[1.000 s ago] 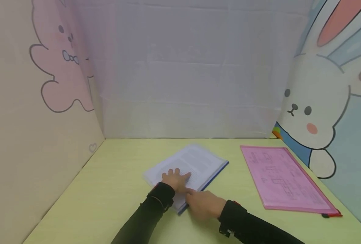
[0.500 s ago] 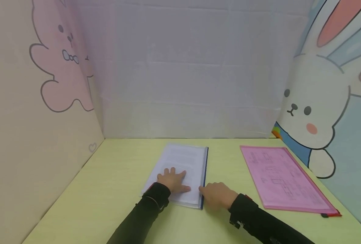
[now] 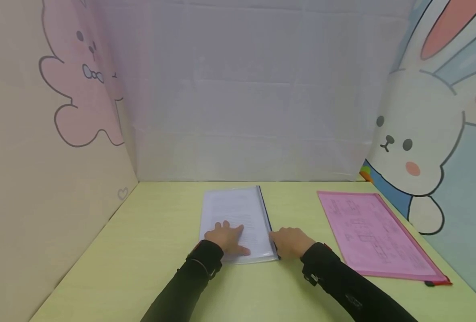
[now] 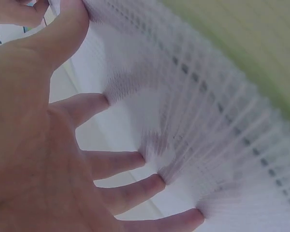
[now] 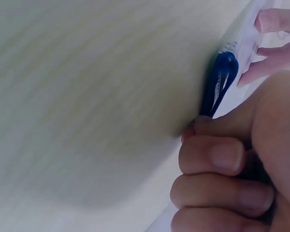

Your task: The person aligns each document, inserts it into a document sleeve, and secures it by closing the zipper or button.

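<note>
A clear report cover (image 3: 231,203) with printed pages inside lies on the table, its dark blue spine bar (image 5: 226,67) along the right side. My left hand (image 3: 227,238) rests on the lower part of the cover with fingers spread. In the left wrist view, those fingertips (image 4: 152,183) press onto the clear sheet, which reflects them. With thumb and index finger, my right hand (image 3: 290,242) pinches the spine bar near its lower end. The right wrist view shows its other fingers (image 5: 212,154) curled into the palm.
A pink document pouch (image 3: 376,232) holding a sheet of drawings lies at the right, with a small red and black piece (image 3: 439,282) at its near corner. Walls with cartoon rabbit (image 3: 419,134) pictures and a white sheet (image 3: 246,89) enclose the yellowish table (image 3: 141,268).
The report cover has turned counterclockwise, from slanting to nearly straight. My right hand has moved right and away from me with the spine bar; the left hand has stayed almost in place on the cover.
</note>
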`<state>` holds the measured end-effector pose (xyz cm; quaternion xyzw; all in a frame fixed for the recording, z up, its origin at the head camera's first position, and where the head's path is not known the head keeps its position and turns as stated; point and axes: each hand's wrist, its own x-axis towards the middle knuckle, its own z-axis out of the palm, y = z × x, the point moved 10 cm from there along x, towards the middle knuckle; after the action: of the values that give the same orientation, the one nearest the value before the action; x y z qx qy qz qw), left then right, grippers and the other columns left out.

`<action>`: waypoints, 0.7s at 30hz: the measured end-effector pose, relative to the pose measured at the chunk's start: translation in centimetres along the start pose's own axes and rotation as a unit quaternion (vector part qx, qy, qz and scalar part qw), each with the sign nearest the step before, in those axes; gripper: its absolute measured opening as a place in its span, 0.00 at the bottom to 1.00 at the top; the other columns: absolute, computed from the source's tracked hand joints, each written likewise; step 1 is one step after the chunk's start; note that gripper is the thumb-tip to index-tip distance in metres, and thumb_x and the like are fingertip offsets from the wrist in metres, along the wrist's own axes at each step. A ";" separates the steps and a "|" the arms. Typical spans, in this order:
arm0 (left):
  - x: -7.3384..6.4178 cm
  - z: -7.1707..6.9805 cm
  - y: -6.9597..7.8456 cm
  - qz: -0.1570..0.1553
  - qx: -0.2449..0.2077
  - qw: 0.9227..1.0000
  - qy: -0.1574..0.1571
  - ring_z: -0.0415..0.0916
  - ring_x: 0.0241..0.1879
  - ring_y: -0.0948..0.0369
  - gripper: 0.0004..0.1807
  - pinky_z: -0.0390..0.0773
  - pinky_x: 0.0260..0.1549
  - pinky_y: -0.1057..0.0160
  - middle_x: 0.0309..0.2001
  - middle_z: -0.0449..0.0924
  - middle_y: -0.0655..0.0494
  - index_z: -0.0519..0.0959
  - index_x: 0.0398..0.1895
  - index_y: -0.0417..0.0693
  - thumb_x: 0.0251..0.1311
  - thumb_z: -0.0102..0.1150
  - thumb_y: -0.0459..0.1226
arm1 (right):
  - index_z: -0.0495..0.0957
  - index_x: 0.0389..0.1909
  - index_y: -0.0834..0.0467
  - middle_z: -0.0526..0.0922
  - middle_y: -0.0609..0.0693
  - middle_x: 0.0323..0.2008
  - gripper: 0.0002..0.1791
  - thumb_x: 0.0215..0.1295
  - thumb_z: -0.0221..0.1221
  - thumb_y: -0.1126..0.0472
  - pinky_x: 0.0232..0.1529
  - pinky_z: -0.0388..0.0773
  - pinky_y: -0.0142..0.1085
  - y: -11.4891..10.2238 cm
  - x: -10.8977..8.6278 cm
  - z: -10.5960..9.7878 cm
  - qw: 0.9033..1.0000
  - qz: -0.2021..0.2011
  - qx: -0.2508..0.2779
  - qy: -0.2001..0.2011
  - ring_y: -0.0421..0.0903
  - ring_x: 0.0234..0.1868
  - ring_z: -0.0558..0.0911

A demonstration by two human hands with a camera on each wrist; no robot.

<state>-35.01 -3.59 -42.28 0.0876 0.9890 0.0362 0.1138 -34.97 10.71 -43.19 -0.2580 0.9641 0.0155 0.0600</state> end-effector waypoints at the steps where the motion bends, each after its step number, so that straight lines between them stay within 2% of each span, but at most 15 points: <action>1: -0.1 -0.1 0.0 0.001 -0.002 1.000 -0.001 0.64 0.67 0.42 0.46 0.75 0.52 0.36 0.71 0.65 0.40 0.68 0.76 0.61 0.55 0.66 0.66 | 0.75 0.37 0.58 0.73 0.49 0.26 0.03 0.68 0.61 0.65 0.30 0.72 0.42 0.0 0.0 0.1 1.000 0.002 0.001 -0.003 0.47 0.27 0.71; 7: 0.1 -0.1 -0.1 -0.001 -0.023 1.000 -0.008 0.61 0.69 0.42 0.46 0.71 0.55 0.31 0.72 0.63 0.41 0.67 0.76 0.62 0.55 0.68 0.64 | 0.77 0.43 0.61 0.76 0.51 0.27 0.06 0.68 0.61 0.65 0.31 0.73 0.42 -0.4 -0.7 0.0 0.999 -0.013 -0.026 0.019 0.47 0.27 0.70; 11: 0.2 0.1 -0.3 -0.006 -0.031 0.999 -0.012 0.60 0.70 0.41 0.46 0.68 0.57 0.30 0.73 0.63 0.41 0.66 0.76 0.62 0.55 0.68 0.64 | 0.77 0.44 0.60 0.76 0.51 0.27 0.06 0.69 0.60 0.66 0.30 0.74 0.42 -0.9 -1.6 -0.2 0.999 -0.030 -0.030 0.031 0.47 0.27 0.70; 21: 0.4 0.3 -0.2 -0.006 -0.016 1.000 -0.018 0.57 0.72 0.40 0.46 0.70 0.57 0.30 0.75 0.60 0.41 0.66 0.77 0.63 0.56 0.67 0.64 | 0.77 0.45 0.59 0.77 0.50 0.29 0.07 0.69 0.60 0.66 0.33 0.74 0.44 -1.1 -3.1 0.4 0.999 -0.023 0.019 -0.012 0.46 0.28 0.71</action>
<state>-35.37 -3.69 -42.70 0.0800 0.9866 0.0497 0.1335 -31.69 11.32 -43.23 -0.2786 0.9573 -0.0011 0.0772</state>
